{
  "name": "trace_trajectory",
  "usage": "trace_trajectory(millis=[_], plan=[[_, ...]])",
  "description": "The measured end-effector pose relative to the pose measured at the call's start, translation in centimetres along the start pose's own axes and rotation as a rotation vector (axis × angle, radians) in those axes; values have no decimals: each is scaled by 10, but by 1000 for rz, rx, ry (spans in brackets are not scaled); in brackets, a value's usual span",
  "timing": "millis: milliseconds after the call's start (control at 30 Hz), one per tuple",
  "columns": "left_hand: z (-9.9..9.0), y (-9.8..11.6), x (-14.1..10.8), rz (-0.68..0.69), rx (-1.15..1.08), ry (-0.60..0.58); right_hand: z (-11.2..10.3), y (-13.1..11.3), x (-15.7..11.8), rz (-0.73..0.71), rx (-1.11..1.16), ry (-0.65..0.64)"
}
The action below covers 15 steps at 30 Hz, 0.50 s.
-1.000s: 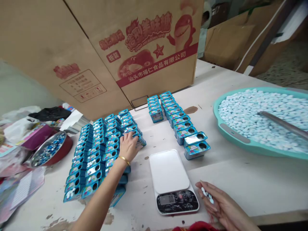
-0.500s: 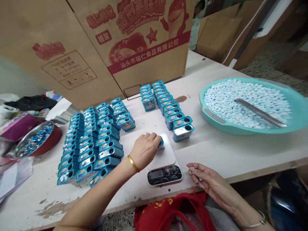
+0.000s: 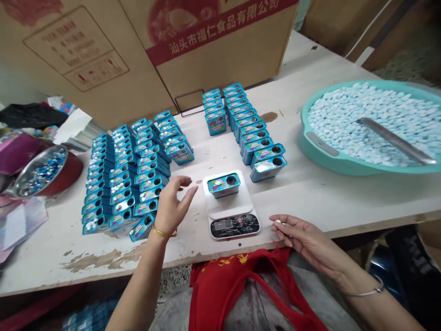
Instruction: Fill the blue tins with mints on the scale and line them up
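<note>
A blue candy tin (image 3: 223, 191) rests on the white plate of a small kitchen scale (image 3: 227, 211); a white candy lies on its lid beside the round dark hole. Just left of the scale, my left hand (image 3: 172, 209) is open, thumb and fingers apart, touching nothing. To the right of the scale, my right hand (image 3: 296, 234) is closed, with a small white candy (image 3: 278, 222) between thumb and fingertips. Whether more candies are in its palm is hidden. Beyond my left hand, rows of blue tins (image 3: 149, 174) stand close together, some with white candies on their lids.
Two more rows of tins (image 3: 246, 124) stand behind the scale. On the right sits a turquoise basin (image 3: 320, 158) of pale candies with a metal scoop (image 3: 396, 140). A large carton (image 3: 220, 69) closes off the back. A red bowl (image 3: 70, 172) of shiny wrapped pieces is at left.
My left hand has let go of the tin on the scale and moved left, its fingers spreading. My right hand still pinches the candy. The camera view has shifted down.
</note>
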<state>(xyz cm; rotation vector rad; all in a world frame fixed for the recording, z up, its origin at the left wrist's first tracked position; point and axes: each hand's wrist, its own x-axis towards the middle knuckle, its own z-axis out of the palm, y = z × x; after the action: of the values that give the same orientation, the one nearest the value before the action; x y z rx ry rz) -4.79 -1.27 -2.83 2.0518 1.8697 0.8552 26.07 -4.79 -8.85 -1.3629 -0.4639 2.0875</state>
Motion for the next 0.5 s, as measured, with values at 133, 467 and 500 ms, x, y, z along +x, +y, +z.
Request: trace_trajectory(millis=[133,467,500], plan=[[14,-33,-39,-165,-44,-43,4,-10,-1,-18,-187,10],[41,-55,-70,-207,-98,-90,39,-74,0,-238,-593,-40],[41,-55,-68,-195,-100,-86,47,-82,0,-267,-628,-62]])
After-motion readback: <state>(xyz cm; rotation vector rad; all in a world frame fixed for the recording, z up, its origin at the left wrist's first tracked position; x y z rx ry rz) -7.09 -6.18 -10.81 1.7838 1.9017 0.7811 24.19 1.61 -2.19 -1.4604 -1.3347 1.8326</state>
